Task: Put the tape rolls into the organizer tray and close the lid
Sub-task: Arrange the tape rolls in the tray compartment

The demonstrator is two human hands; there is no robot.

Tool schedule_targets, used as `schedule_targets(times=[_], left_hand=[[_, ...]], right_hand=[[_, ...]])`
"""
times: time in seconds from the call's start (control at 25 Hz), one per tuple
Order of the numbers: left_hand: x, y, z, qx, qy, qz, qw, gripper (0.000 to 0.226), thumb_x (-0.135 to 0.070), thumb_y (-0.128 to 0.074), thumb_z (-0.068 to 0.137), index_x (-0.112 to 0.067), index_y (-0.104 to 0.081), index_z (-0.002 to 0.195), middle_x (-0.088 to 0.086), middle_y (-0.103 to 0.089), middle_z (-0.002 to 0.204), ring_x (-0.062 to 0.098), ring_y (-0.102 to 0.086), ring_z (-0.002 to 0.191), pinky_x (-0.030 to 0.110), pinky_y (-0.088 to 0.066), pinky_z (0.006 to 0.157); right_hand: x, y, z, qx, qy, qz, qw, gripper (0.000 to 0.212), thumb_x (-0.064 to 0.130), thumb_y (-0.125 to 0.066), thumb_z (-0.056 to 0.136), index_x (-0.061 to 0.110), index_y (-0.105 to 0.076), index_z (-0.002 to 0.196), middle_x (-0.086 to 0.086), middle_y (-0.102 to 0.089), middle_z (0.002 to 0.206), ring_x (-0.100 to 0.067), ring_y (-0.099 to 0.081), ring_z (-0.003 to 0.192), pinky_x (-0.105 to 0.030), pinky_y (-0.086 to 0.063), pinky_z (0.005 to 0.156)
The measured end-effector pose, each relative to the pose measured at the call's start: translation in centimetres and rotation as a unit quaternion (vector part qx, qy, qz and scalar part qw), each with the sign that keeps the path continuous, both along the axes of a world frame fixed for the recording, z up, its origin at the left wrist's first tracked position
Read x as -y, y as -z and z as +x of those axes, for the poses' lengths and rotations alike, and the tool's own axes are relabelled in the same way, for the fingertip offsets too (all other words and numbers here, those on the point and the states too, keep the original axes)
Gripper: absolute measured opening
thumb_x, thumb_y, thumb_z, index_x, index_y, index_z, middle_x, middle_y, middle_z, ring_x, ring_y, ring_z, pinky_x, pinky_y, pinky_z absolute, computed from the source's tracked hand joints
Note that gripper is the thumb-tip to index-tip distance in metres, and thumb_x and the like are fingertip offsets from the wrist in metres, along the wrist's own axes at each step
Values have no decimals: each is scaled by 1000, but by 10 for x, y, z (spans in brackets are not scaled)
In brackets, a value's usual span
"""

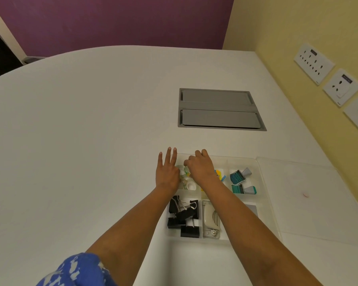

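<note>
- The tape rolls [186, 178] are gathered in the organizer tray's [262, 180] far-left compartment; their axes cannot be told.
- The left hand [167, 172] is splayed, nothing gripped.
- The right hand [201, 166] is curled over the rolls; a grasp cannot be told.

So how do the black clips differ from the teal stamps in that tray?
The black binder clips lie heaped in the tray's near-left compartment; the teal stamps sit in a far-right one. The clips are black with silver wire handles, while the stamps are teal with grey and white parts. There are several clips but only two stamps. Both rest untouched inside the clear organizer tray.
</note>
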State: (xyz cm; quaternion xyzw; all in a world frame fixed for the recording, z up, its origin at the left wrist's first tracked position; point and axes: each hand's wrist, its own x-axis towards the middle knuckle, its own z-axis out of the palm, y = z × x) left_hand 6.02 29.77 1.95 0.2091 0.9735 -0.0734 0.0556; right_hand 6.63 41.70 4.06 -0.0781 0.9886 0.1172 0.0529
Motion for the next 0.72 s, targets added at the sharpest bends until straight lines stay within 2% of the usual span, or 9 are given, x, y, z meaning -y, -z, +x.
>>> schedule_targets(times=[0.16, 0.28, 0.36, 0.48, 0.56, 0.72], left_hand=[[1, 1, 0, 1, 0, -8, 1000, 40, -48, -46, 94, -20, -63, 117, 9, 12, 160, 30, 17, 146, 48, 9, 118], [2, 2, -1, 4, -3, 2, 1000, 41, -49, -45, 94, -23, -62, 119, 8, 12, 160, 29, 16, 147, 48, 10, 118], [2, 2, 0, 3, -4, 8, 1000, 38, -49, -44, 95, -24, -65, 114, 8, 12, 160, 29, 16, 147, 47, 10, 118], [2, 2, 2, 4, -6, 19, 1000, 30, -44, -48, 95, -27, -69, 108, 8, 11, 160, 29, 16, 147, 47, 9, 118], [2, 2, 3, 7, -8, 24, 1000, 28, -42, -49, 94, -28, -68, 109, 7, 12, 160, 29, 16, 147, 47, 9, 118], [2, 1, 4, 6, -9, 24, 1000, 24, -38, -51, 95, -29, -69, 108, 7, 12, 160, 28, 16, 147, 47, 7, 119]], right_hand=[[0, -2, 4, 4, 11, -21, 1000, 37, 15, -55, 93, 21, -55, 129, -6, -65, 122, -27, -47, 122, -37, -31, 104], [-3, -7, 8, -12, 57, -117, 991, 40, 10, -57, 89, 24, -53, 126, -3, -67, 119, -25, -51, 116, -35, -31, 101], [-4, -12, 11, 16, 64, -133, 989, 32, 29, -65, 86, 24, -58, 118, -1, -68, 115, -23, -54, 114, -35, -31, 101], [-2, -14, 19, 85, 32, -49, 995, 45, 47, -69, 79, 24, -60, 118, -2, -66, 118, -23, -52, 117, -37, -30, 105], [0, -13, 21, 92, 14, -11, 996, 45, 44, -69, 81, 23, -59, 121, -4, -64, 123, -24, -49, 122, -37, -30, 106], [2, -11, 19, 67, 4, 0, 998, 24, 19, -62, 90, 20, -66, 114, -6, -67, 119, -25, -51, 119, -36, -29, 108]])
